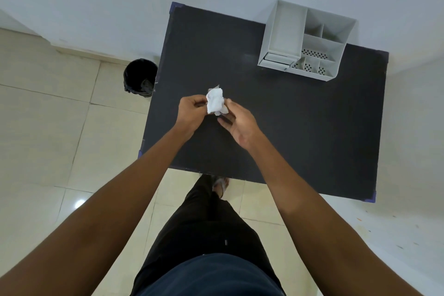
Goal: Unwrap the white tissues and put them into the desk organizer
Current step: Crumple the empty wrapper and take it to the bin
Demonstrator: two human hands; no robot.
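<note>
Both hands are closed on the white tissues (215, 101) above the table's (300, 132) left edge: left hand (192, 113) pinching one side, right hand (236, 125) the other. Unwrapping is judged underway; the desk organizer (305, 39), at the far right corner, appears unfilled.

Office corner: desk organizer (305, 41); waste bin (140, 78)
</note>
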